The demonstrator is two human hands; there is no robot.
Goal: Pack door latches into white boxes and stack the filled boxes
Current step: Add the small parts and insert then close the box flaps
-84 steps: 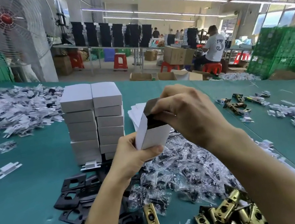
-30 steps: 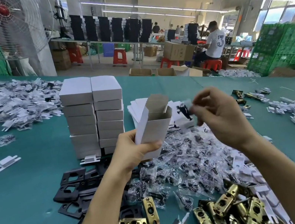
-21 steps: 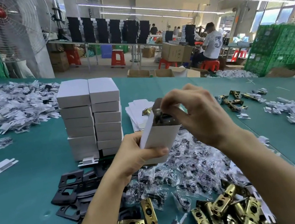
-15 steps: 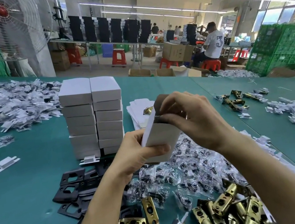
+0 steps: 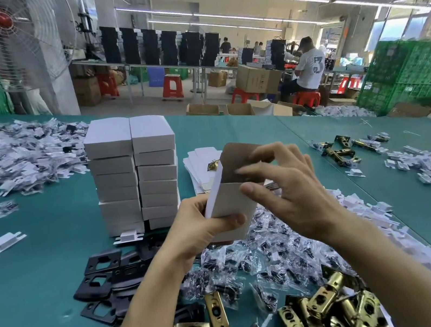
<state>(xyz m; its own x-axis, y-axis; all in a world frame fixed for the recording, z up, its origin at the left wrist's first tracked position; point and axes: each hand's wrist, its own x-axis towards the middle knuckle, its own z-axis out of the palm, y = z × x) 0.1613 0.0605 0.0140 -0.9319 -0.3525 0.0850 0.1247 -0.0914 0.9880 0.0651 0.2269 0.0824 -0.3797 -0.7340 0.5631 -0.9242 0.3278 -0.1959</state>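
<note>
The left hand [image 5: 203,231] grips the white box [image 5: 229,203] at mid-frame, upright and tilted a little, above the screw bags [image 5: 266,252]. The right hand [image 5: 296,195] is spread wide, fingertips on the raised flap [image 5: 238,155] (brown inside), thumb against the box's front rim. A brass tip [image 5: 212,165] shows at the box's upper left corner. The stack [image 5: 133,174] stands left of centre on the table [image 5: 42,278]; latches [image 5: 319,314] lie along the bottom edge
</note>
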